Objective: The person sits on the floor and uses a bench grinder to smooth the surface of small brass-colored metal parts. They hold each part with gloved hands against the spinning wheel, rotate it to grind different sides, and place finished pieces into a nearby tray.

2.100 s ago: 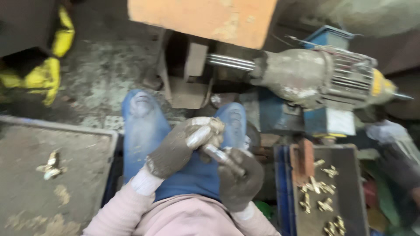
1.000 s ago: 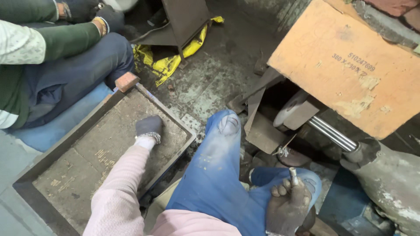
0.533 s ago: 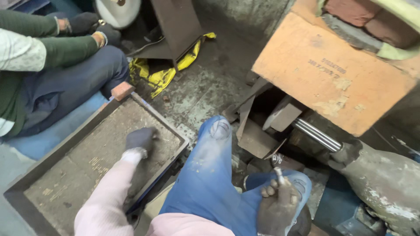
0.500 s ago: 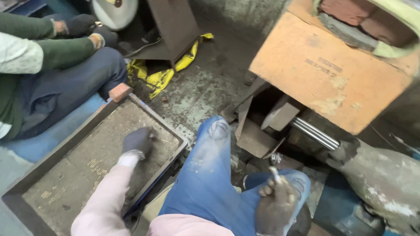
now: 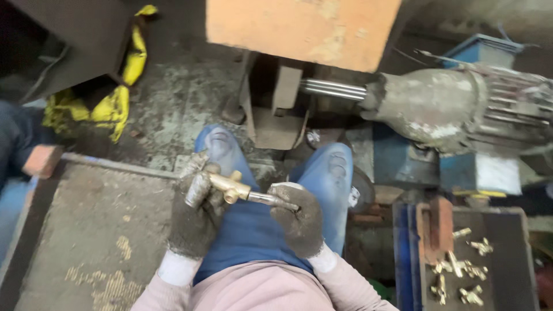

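Observation:
Both my hands wear dirty grey gloves and meet over my blue-trousered knees. My left hand (image 5: pixel 194 222) grips a brass fitting (image 5: pixel 228 185) with a short side stub. My right hand (image 5: pixel 298 220) holds a thin metal rod (image 5: pixel 271 199) whose end is set against or into the fitting. The fitting sits between my two hands, just above my left thigh.
A dusty metal tray (image 5: pixel 86 230) lies at my left. A dark tray (image 5: pixel 507 259) with several brass fittings (image 5: pixel 458 270) sits at my right. Ahead stand an orange machine block (image 5: pixel 305 29), steel rods (image 5: pixel 331 89) and a grey motor (image 5: pixel 455 109). Yellow cloth (image 5: pixel 118 98) lies far left.
My left hand has come back from the left tray with a brass fitting and met the right hand's rod over my knees. The view has swung right; the seated person is mostly out of view.

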